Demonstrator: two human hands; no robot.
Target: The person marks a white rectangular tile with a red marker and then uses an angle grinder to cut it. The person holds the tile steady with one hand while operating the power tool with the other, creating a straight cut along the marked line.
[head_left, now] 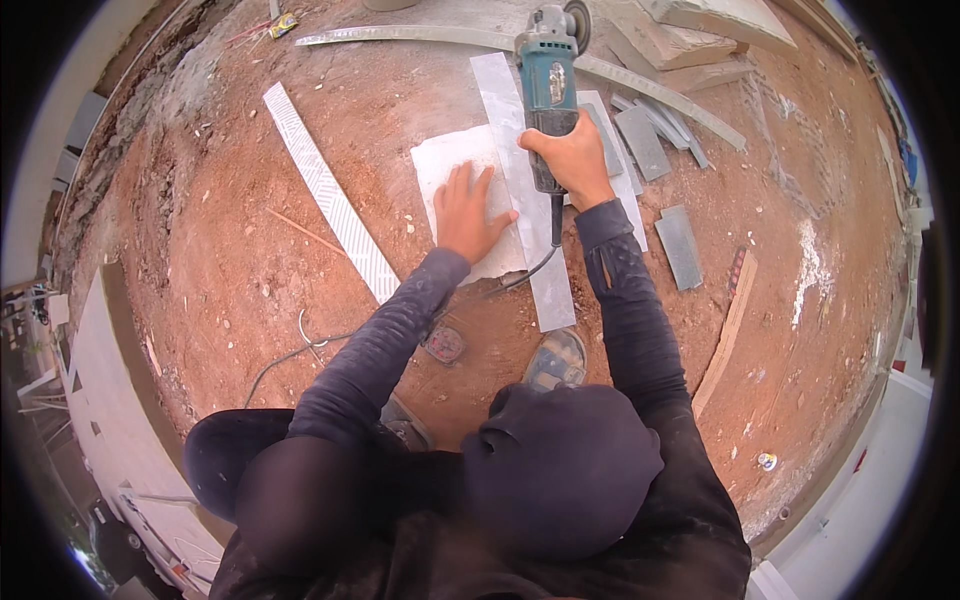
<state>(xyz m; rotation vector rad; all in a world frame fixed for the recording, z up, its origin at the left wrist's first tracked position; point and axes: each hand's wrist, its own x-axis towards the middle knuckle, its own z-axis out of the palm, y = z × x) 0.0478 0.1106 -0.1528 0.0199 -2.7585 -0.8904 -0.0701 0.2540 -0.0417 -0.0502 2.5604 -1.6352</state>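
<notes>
We are looking down on reddish bare ground [210, 225], where two dark-sleeved arms are stretching away from the body. The left forearm [375, 335] is slanting up and rightward; the right forearm [640, 325] is reaching farther, nearly straight ahead and leaning slightly inward.

Left of both hands, a long white strip with grey line patterning [325, 185] is lying slantwise. Between the hands, a plain pale-grey strip [534, 235] is running away from a shoe [556, 358], its left edge meeting a white slab with a ragged near end [455, 148].

We are seeing the teal angle grinder [549, 85] over the far part of the grey strip, its head pointing away from the body; we cannot tell how high it is being held. Its dark cord [557, 222] is trailing back from the handle and bending left.

The right hand [580, 160] is wrapping the grinder's black rear handle: the thumb is hooking over the left side, the fingers are curling around the right, their tips mostly hidden. The left hand [468, 218] is lying palm down on the slab, fingers spreading forward with gaps between them, thumb angling out toward the grey strip. The grinder's disc [578, 26] is facing right, well apart from both hands.
</notes>
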